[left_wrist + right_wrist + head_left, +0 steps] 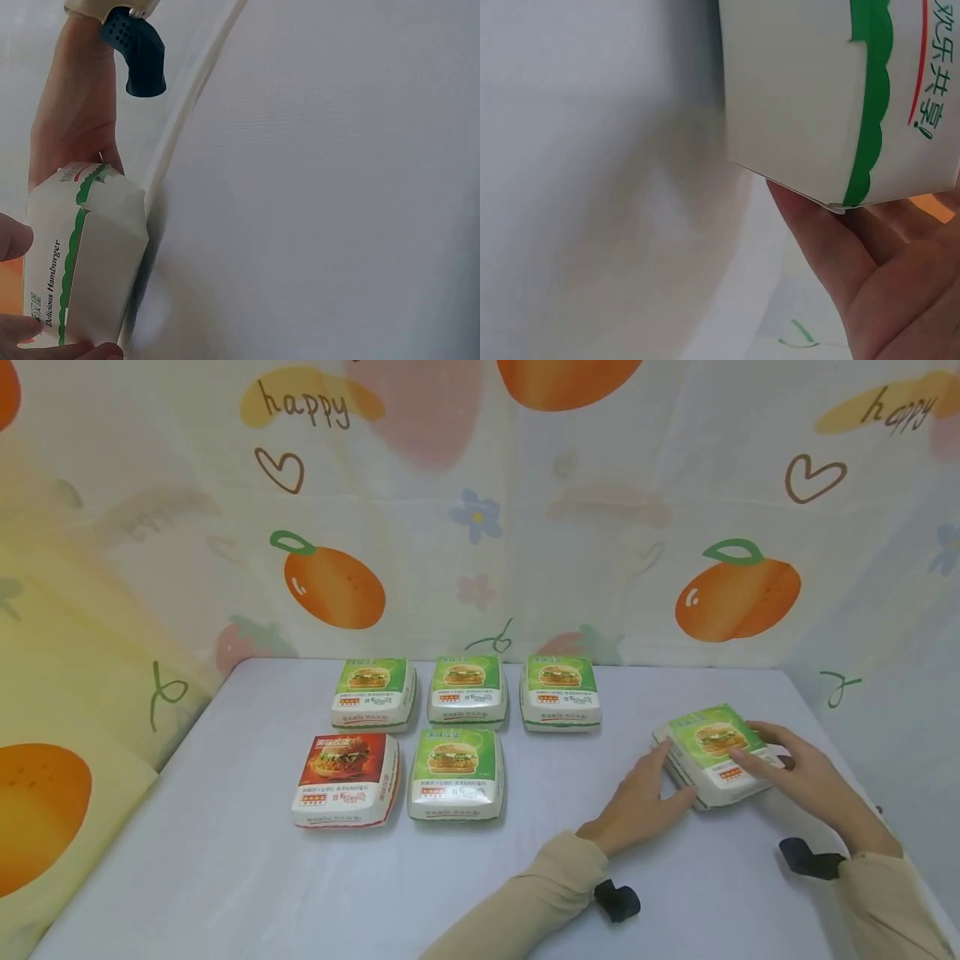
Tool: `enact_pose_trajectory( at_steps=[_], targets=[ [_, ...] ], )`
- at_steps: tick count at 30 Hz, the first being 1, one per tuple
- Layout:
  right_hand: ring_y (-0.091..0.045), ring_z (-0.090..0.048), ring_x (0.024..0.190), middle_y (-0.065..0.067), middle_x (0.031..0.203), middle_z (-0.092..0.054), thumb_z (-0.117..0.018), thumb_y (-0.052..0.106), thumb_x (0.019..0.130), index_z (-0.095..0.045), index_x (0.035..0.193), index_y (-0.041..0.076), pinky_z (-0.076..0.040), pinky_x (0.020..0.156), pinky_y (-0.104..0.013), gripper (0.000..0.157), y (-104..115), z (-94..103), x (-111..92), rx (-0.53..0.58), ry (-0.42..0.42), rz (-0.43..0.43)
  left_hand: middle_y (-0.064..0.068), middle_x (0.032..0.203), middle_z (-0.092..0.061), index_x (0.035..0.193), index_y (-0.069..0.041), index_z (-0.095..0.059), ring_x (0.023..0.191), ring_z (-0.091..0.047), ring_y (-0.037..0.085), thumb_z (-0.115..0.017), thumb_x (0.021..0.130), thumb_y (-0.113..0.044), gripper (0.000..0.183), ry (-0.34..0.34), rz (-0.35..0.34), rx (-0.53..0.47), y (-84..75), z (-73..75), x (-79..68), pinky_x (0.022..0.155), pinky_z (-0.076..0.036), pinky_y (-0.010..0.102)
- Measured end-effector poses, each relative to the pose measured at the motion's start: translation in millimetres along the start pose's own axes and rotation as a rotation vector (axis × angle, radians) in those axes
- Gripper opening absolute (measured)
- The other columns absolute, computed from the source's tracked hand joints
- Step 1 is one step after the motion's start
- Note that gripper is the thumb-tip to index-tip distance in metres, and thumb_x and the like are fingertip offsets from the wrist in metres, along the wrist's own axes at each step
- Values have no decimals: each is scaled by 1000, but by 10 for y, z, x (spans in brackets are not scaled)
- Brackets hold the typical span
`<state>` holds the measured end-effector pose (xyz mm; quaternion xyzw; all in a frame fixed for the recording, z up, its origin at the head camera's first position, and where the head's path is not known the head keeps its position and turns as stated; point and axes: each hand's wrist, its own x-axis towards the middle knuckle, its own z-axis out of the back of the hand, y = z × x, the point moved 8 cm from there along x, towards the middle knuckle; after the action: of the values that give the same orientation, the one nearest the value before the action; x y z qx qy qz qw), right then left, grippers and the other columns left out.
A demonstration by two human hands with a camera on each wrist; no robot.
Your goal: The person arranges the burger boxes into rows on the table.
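A green-and-white hamburger box (701,735) is between both hands at the right of the table, turned slightly askew. My right hand (810,777) grips its right side, with a finger over the lid. On the other side my left hand (637,806) holds the box's left side, thumb near the front corner and fingers towards the back. In the left wrist view, the box (105,255) shows "Delicious Hamburger" on its side, with left fingertips along its lower end. The right wrist view shows the box (802,90) with the right palm (900,285) against its end.
Three green hamburger boxes stand in a back row, the middle one (468,692) between its neighbours. Before them sit a red hamburger box (347,781) and another green hamburger box (457,775). A white cloth covers the table (225,860); a fruit-printed curtain (600,527) hangs behind.
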<state>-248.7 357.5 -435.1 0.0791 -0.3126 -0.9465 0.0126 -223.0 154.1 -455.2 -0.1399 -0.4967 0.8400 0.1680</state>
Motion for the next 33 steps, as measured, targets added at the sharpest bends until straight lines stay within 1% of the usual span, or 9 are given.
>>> enact_pose_trajectory(
  at_steps=[5,11,17,19,24,29,33],
  targets=[
    [-59,-38,125,-40,147,-31,-53,49,98,-24,153,-2,-40,96,-72,81,105,-45,-29,-1,17,3,0,161,-33,157,-23,-25,149,-31,18,-49,98,-51,70,-16,7,-23,47,82,-56,120,-33,35],
    [-61,-46,119,-39,147,-33,-54,48,98,-25,154,1,-47,89,-69,79,232,-135,-57,-4,43,4,-1,162,-29,158,-22,-22,150,-28,17,-48,98,-52,72,-26,23,-44,112,192,-155,121,-31,37],
    [-61,-47,118,-38,146,-34,-55,48,98,-23,156,4,-49,86,-69,79,379,-218,-98,1,52,12,-1,160,-32,158,-22,-21,147,-33,15,-49,98,-50,71,-43,19,-78,121,338,-268,119,-34,36],
    [-61,-47,118,-38,147,-34,-56,47,98,-23,155,4,-48,85,-69,79,432,-232,-117,4,46,23,0,160,-32,158,-21,-21,146,-33,15,-48,99,-49,71,-43,11,-86,113,369,-297,119,-34,36],
    [-59,-49,118,-35,150,-34,-59,46,97,-28,154,3,-48,89,-68,78,563,-252,-161,28,10,64,0,161,-29,158,-20,-20,145,-35,15,-47,99,-49,72,-53,5,-97,114,439,-369,119,-33,37],
    [-55,-51,118,-33,150,-36,-61,46,96,-31,152,2,-50,89,-66,77,645,-306,-192,55,-11,87,0,161,-30,158,-21,-19,142,-38,14,-47,99,-49,72,-62,19,-91,144,509,-446,118,-36,38],
    [-51,-55,116,-31,150,-38,-62,46,95,-33,151,3,-53,88,-61,76,689,-352,-224,64,-14,87,-1,162,-29,159,-23,-18,143,-38,14,-48,99,-49,72,-64,39,-90,181,545,-498,118,-35,39]
  ],
)
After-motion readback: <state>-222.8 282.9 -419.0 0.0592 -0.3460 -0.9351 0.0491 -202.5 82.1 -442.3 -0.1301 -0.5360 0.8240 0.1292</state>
